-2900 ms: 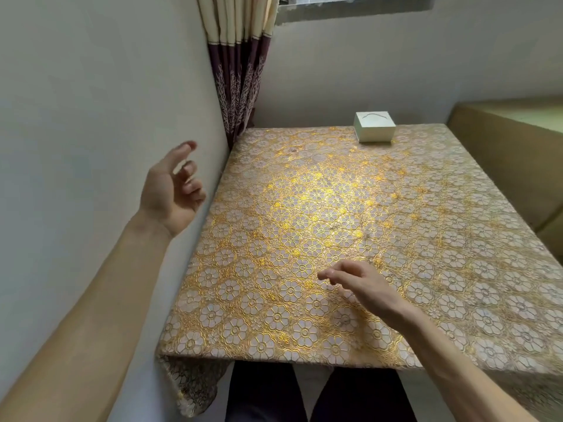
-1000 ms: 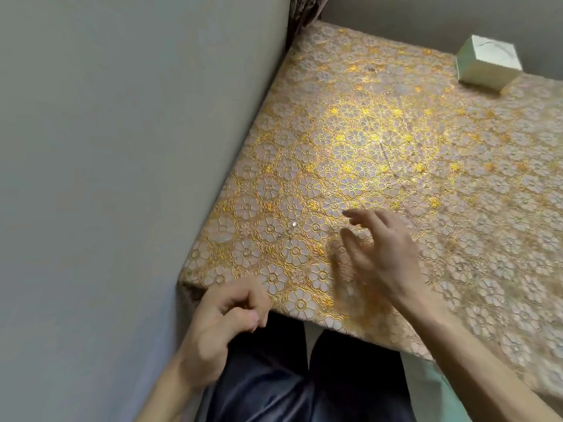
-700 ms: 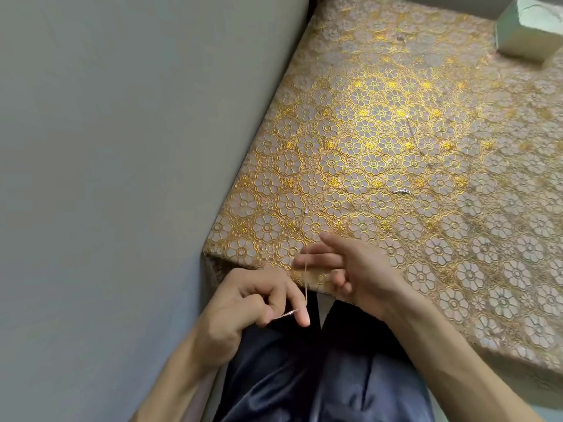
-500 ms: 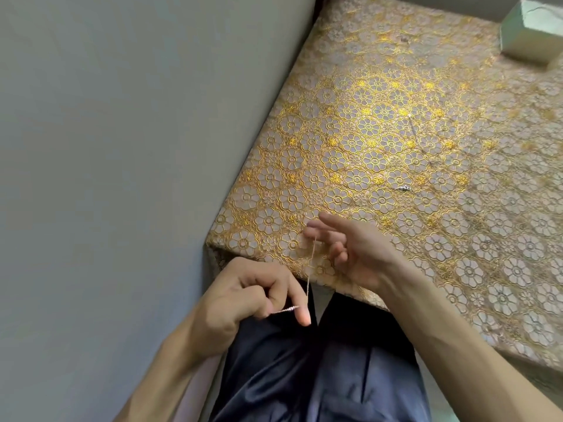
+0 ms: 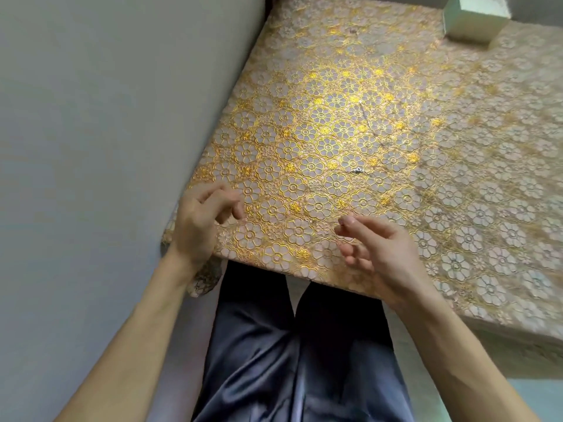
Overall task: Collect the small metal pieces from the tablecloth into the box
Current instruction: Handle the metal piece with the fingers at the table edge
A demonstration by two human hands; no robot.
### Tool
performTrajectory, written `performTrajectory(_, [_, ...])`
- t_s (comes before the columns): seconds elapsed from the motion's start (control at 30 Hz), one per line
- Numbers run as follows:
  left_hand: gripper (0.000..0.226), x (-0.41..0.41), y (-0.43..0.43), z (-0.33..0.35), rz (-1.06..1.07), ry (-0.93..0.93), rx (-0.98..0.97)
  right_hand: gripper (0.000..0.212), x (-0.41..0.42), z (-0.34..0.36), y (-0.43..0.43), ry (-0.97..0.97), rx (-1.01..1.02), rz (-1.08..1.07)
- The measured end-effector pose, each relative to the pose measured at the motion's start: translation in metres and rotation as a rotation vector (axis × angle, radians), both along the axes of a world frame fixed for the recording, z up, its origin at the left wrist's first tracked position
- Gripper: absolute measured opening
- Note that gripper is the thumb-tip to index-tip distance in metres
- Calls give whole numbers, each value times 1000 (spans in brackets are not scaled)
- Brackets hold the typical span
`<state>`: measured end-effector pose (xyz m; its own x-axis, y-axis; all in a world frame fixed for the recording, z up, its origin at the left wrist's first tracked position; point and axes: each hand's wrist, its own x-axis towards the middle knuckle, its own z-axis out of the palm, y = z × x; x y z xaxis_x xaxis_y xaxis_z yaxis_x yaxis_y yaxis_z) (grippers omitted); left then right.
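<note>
Left hand (image 5: 201, 220) now over tablecloth (image 5: 335, 117), beside wall (image 5: 106, 117)

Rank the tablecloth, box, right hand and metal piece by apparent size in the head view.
1. tablecloth
2. right hand, nearer the camera
3. box, far off and cropped by the frame, so its rank against the hand is unsure
4. metal piece

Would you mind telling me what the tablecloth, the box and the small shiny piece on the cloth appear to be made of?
Tablecloth: probably vinyl or plastic lace, glossy; its gold flower pattern throws glare.
Box: likely pale matte card, sharp flat faces.
Small piece: seemingly bright silvery metal, by its glint; too tiny to confirm.
</note>
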<state>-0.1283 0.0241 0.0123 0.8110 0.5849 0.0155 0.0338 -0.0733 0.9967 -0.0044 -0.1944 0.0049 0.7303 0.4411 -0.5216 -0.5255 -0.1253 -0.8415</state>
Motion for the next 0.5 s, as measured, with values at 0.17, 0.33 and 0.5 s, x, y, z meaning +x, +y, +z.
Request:
performTrajectory(0.17, [35, 26, 2, -15, 180, 95, -75, 23, -3, -12, -10, -92, 14, -97])
performTrajectory(0.33, [42, 41, 7, -28, 209, 170, 67, 19, -3, -17, -17, -100, 29, -136])
performTrajectory(0.5, [35, 42, 7, -40, 127, 287, 619, 20, -1, -18, -24, -79, 9, -152])
